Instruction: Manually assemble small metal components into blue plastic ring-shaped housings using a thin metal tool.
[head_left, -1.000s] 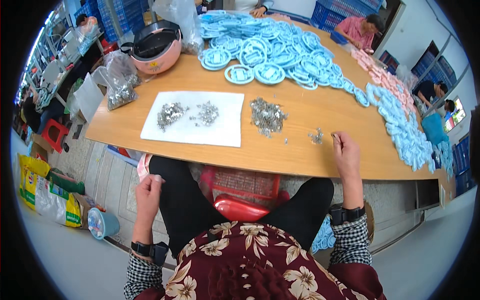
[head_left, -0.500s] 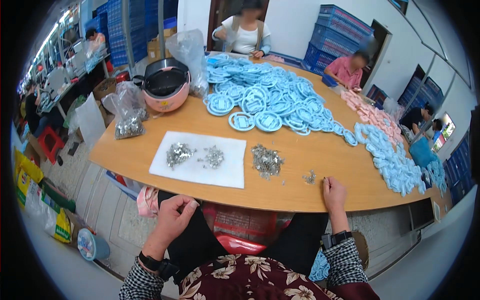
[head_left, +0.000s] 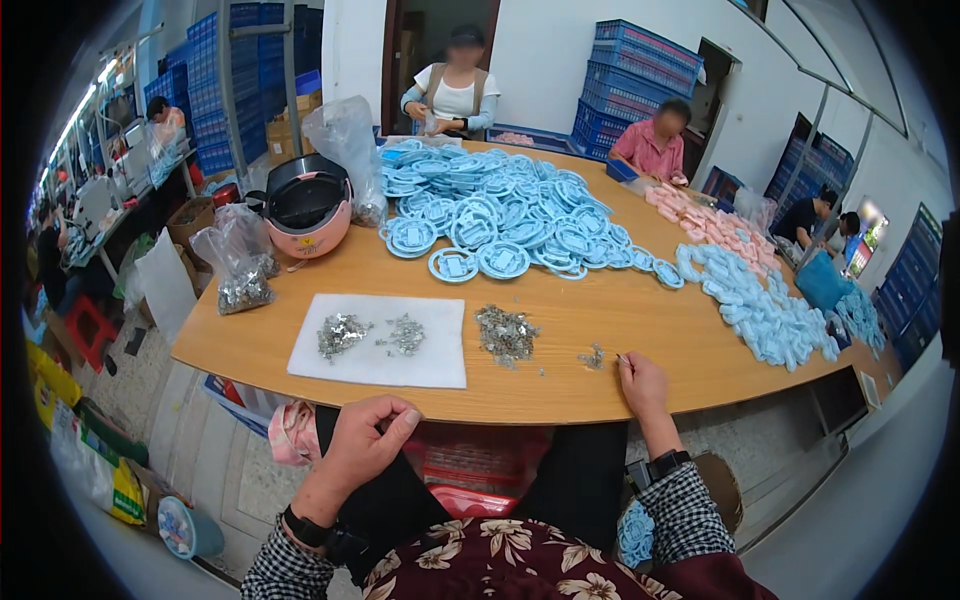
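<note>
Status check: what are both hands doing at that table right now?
Left hand curled on the lap, below the table edge. Right hand at the edge, fingertips pinching at a small metal piece. Bigger metal heap lies beside.

Single head-worn fisheye view, looking down-forward over near table [head_left: 600, 330].

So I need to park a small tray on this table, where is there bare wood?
Bare wood lies between the white sheet and the pink helmet, and right of the right hand along the near table edge. The far half is crowded with blue rings.
</note>
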